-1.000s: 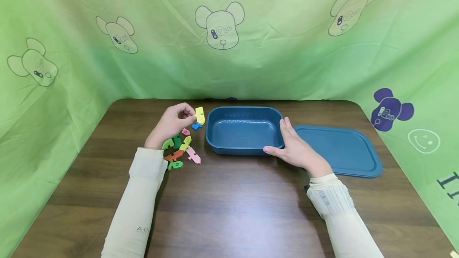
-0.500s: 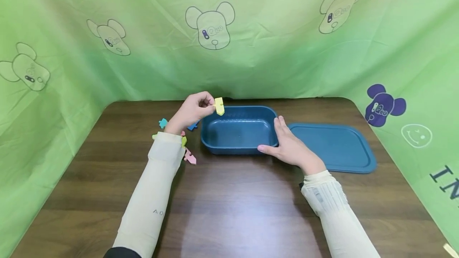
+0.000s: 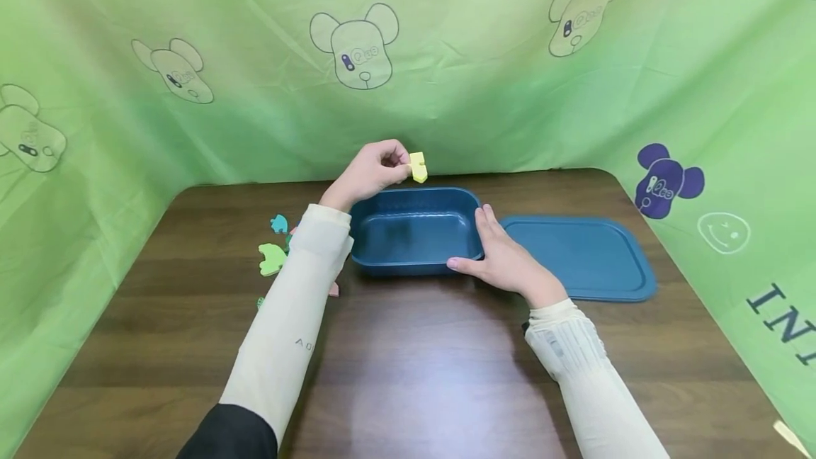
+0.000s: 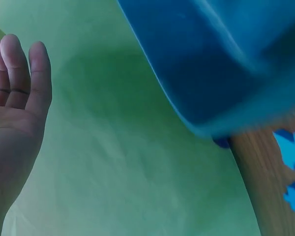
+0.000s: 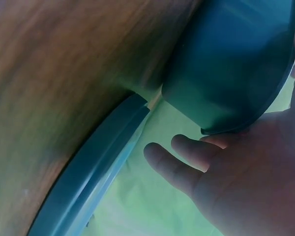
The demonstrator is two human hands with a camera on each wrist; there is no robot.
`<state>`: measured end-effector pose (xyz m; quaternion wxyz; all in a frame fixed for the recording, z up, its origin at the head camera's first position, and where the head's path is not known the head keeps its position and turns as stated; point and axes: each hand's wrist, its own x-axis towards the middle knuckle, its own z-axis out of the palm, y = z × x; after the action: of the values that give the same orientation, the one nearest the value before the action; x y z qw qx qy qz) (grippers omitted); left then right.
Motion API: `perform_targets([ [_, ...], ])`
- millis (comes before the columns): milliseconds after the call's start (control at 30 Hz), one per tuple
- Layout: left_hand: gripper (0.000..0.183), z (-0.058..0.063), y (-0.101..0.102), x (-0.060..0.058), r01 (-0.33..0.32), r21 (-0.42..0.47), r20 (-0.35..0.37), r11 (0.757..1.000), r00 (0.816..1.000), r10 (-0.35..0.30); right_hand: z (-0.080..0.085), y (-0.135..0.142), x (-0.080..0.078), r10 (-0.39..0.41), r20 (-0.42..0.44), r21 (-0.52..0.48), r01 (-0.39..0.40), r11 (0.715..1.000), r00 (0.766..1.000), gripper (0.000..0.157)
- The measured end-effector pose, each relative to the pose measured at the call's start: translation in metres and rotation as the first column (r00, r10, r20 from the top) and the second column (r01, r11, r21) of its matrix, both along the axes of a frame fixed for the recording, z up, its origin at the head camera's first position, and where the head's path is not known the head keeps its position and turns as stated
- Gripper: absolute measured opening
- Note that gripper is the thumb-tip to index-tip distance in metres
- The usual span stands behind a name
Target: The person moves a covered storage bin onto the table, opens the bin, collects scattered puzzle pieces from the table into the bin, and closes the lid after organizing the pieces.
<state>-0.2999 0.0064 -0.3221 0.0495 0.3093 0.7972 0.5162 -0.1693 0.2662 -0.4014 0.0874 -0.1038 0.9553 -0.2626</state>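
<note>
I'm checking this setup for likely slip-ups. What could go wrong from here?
The left hand pinches the small yellow piece by one side, so it might slip out. In the head view the piece appears past the far rim of the blue box, so if dropped now it could miss the inside. The left sleeve crosses over loose pieces and might brush them if lowered.

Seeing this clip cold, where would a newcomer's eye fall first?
Probably the yellow piece, in the grip of the left hand, seen just above the far rim of the blue box. Next, likely the green cloth printed with cartoon heads behind the table, and the blue lid right of the box.
</note>
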Motion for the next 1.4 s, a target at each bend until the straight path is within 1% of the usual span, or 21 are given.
perform_targets([
  [100, 0.004, -0.002, 0.011, -0.004, 0.028, 0.022, 0.012, 0.999, 1.000, -0.029, 0.001, 0.000, 0.000, -0.004, 0.002, 0.001, 0.004, 1.000, 1.000, 0.122],
  [267, 0.005, -0.009, 0.026, -0.011, 0.049, 0.046, 0.067, 0.998, 0.996, -0.052, 0.001, 0.000, -0.001, -0.009, 0.004, 0.002, 0.009, 1.000, 1.000, 0.123],
  [367, 0.005, -0.016, 0.035, -0.013, 0.050, 0.046, 0.102, 0.998, 0.993, -0.054, 0.001, 0.001, 0.000, -0.011, 0.006, 0.004, 0.011, 1.000, 1.000, 0.124],
  [533, 0.005, -0.029, 0.046, -0.015, 0.079, 0.031, 0.164, 0.996, 0.983, -0.083, 0.001, 0.000, -0.001, -0.011, 0.010, -0.008, 0.011, 1.000, 1.000, 0.122],
  [600, 0.005, -0.036, 0.050, -0.015, 0.095, 0.006, 0.191, 0.995, 0.977, -0.094, 0.002, -0.001, -0.001, -0.010, 0.009, -0.007, 0.010, 1.000, 1.000, 0.122],
  [700, 0.005, -0.046, 0.054, -0.014, 0.115, -0.064, 0.217, 0.991, 0.971, -0.099, 0.001, 0.000, -0.001, -0.012, 0.009, 0.000, 0.012, 1.000, 1.000, 0.123],
  [900, 0.006, -0.062, 0.063, -0.009, 0.171, -0.194, 0.237, 0.966, 0.964, -0.123, 0.000, 0.001, -0.001, -0.018, 0.009, -0.003, 0.018, 1.000, 1.000, 0.124],
  [1000, 0.006, -0.066, 0.066, -0.007, 0.199, -0.240, 0.246, 0.950, 0.959, -0.139, 0.000, 0.000, -0.001, -0.022, 0.012, -0.007, 0.022, 1.000, 1.000, 0.122],
  [1067, 0.006, -0.067, 0.068, -0.005, 0.204, -0.267, 0.240, 0.942, 0.961, -0.141, 0.001, 0.000, 0.000, -0.027, 0.016, -0.011, 0.027, 1.000, 1.000, 0.121],
  [1300, 0.006, -0.066, 0.074, -0.002, 0.221, -0.291, 0.243, 0.931, 0.958, -0.151, 0.001, -0.001, 0.000, -0.031, 0.021, -0.014, 0.031, 0.999, 0.999, 0.120],
  [1400, 0.008, -0.067, 0.076, -0.002, 0.234, -0.337, 0.256, 0.912, 0.955, -0.150, 0.001, 0.000, 0.000, -0.027, 0.017, -0.020, 0.027, 0.999, 0.999, 0.120],
])
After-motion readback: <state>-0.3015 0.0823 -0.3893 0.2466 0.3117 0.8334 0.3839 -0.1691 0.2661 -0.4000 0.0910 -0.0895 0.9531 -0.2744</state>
